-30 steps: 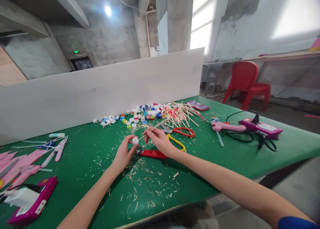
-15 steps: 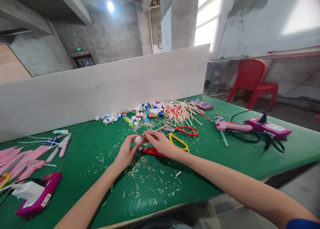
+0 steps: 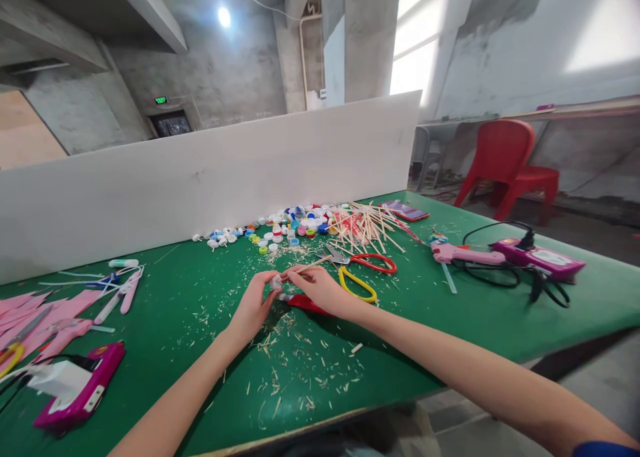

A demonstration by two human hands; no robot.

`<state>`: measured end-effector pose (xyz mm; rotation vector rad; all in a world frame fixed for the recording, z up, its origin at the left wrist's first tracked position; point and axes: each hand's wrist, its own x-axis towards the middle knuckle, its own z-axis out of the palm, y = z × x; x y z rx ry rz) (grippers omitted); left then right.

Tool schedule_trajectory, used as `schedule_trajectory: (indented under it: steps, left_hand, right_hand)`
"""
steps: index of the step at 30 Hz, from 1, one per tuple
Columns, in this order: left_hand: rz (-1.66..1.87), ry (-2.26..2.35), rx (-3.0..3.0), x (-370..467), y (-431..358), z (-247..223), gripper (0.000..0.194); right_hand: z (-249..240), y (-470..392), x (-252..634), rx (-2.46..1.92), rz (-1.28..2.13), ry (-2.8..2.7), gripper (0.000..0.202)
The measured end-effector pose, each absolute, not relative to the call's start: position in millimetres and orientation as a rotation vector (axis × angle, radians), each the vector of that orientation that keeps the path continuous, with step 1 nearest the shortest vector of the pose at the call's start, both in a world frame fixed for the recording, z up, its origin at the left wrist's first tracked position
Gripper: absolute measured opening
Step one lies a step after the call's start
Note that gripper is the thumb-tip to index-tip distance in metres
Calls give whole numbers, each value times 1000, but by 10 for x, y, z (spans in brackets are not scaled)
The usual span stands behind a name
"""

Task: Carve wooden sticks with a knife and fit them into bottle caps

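Between the thumb and fingers of my left hand (image 3: pixel 255 304) is a small white bottle cap (image 3: pixel 276 282). My right hand (image 3: pixel 320 288) pinches a thin wooden stick (image 3: pixel 315 262), whose near end meets the cap; the fingers hide the exact contact. Under my right hand lies a red-handled tool (image 3: pixel 306 303), partly covered, so its kind is unclear. Just beyond that hand, scissors (image 3: pixel 345 260) with one red and one yellow handle rest spread on the green table (image 3: pixel 400 350). Wood shavings (image 3: pixel 300 370) are scattered around my hands.
Behind my hands are a pile of coloured bottle caps (image 3: pixel 295 225) and a heap of wooden sticks (image 3: pixel 367 225). A pink glue gun (image 3: pixel 465 253) and purple power strip (image 3: pixel 543 257) lie right; another strip (image 3: pixel 83 390) and pink sheets (image 3: pixel 60 314) lie left. A white board (image 3: pixel 210 177) stands behind.
The cap has turned slightly in my left fingers, and my right fingers have shifted a little on the stick. The view has moved slightly; both hands keep their hold.
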<state>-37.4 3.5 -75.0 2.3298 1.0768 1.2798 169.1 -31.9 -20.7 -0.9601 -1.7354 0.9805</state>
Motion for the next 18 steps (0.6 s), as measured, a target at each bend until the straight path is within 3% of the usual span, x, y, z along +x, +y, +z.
schedule_trajectory:
  steps: [18]
  left_hand:
    - [1295,1108,2353,-383,77,-673,41]
  right_hand:
    - [-190,-15,1844,-977,1041,-1621,40]
